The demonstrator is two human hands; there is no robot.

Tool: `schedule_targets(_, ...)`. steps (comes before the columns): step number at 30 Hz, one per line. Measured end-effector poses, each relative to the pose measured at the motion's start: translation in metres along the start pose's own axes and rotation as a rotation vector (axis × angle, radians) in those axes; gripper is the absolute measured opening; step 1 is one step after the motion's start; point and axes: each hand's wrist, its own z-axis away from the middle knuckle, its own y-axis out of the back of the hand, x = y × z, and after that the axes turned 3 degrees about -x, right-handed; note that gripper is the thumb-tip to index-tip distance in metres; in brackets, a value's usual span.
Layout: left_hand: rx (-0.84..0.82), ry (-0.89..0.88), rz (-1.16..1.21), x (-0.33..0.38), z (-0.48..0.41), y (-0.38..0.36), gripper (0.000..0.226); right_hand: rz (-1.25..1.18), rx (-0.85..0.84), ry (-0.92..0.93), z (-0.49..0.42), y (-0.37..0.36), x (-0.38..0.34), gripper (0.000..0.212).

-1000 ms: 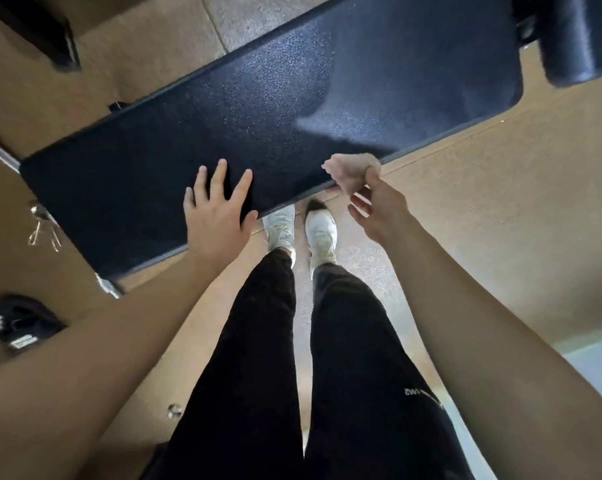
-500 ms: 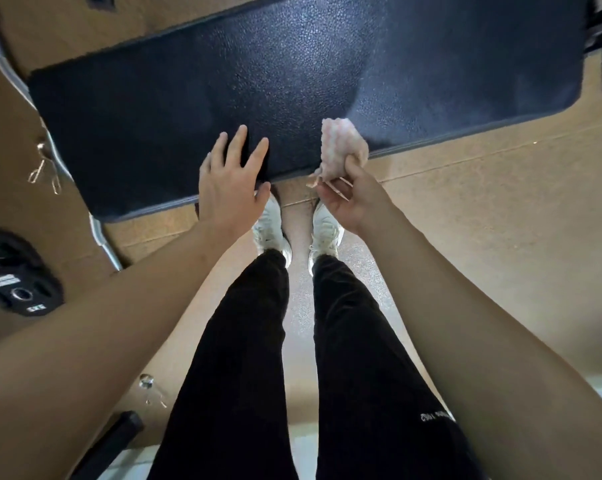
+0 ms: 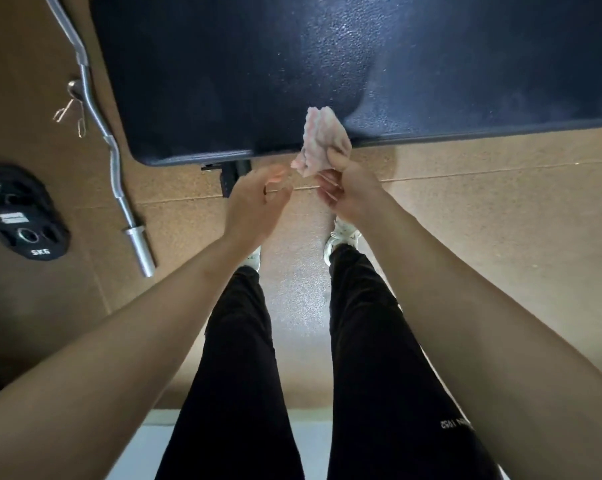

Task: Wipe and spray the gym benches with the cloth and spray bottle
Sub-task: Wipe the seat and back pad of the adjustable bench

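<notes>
A black padded gym bench (image 3: 327, 64) fills the top of the view, its surface speckled with small droplets. My right hand (image 3: 351, 192) grips a crumpled pink-and-white cloth (image 3: 322, 142), which is held up at the bench's near edge. My left hand (image 3: 258, 202) is off the bench, just left of the cloth, with its fingers loosely curled and holding nothing. No spray bottle is in view.
A curled silver barbell (image 3: 98, 123) lies on the brown floor (image 3: 500, 220) to the left of the bench, with a spring collar (image 3: 72, 105) beside it. A black 5 kg weight plate (image 3: 22, 216) lies further left. My legs and white shoes (image 3: 342, 235) stand below the bench edge.
My left hand has lifted off the bench and drawn back toward the cloth. My right hand has kept hold of the cloth at the bench's near edge. The view has shifted toward the bench's left end.
</notes>
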Motion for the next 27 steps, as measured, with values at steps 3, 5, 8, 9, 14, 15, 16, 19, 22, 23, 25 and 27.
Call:
schedule_targets(3,-0.086,0.358,0.404,0.009,-0.001,0.002,0.041,0.212,-0.024,0.056,0.004,-0.003,0.003,0.034)
schedule_targets(5,-0.196,0.603,0.676,0.013,-0.006,0.003,0.046,0.358,-0.055,0.088,0.009,-0.005,0.005,0.038)
schedule_targets(8,-0.311,0.652,0.913,0.011,-0.011,0.002,0.058,0.582,-0.122,0.084,0.014,-0.005,0.008,0.037)
schedule_targets(9,-0.292,0.642,0.950,0.011,-0.012,0.000,0.055,0.660,-0.127,0.091,0.016,-0.003,0.006,0.035)
schedule_targets(14,-0.071,0.749,1.075,0.014,-0.010,-0.007,0.030,0.914,0.055,0.410,0.028,0.002,-0.006,0.010)
schedule_targets(15,-0.040,0.793,1.104,0.013,-0.010,-0.009,0.029,0.966,0.113,0.536,0.028,0.004,-0.010,0.014)
schedule_targets(16,-0.010,0.842,1.142,0.013,-0.009,-0.010,0.029,1.016,0.148,0.632,0.027,0.007,-0.015,0.018)
schedule_targets(19,0.051,0.979,1.240,0.014,-0.010,-0.018,0.031,1.219,0.112,0.827,0.026,0.007,-0.033,0.029)
schedule_targets(22,0.057,1.067,1.330,0.025,-0.016,-0.027,0.026,1.452,0.128,0.966,0.019,0.001,-0.058,0.035)
schedule_targets(23,0.046,1.076,1.366,0.031,-0.019,-0.030,0.026,1.513,0.138,0.991,0.016,-0.001,-0.067,0.037)
schedule_targets(25,0.026,1.076,1.419,0.045,-0.025,-0.036,0.031,1.638,0.112,1.069,0.012,-0.007,-0.082,0.044)
schedule_targets(27,-0.009,1.073,1.445,0.055,-0.029,-0.042,0.033,1.869,0.057,1.095,0.009,-0.015,-0.094,0.059)
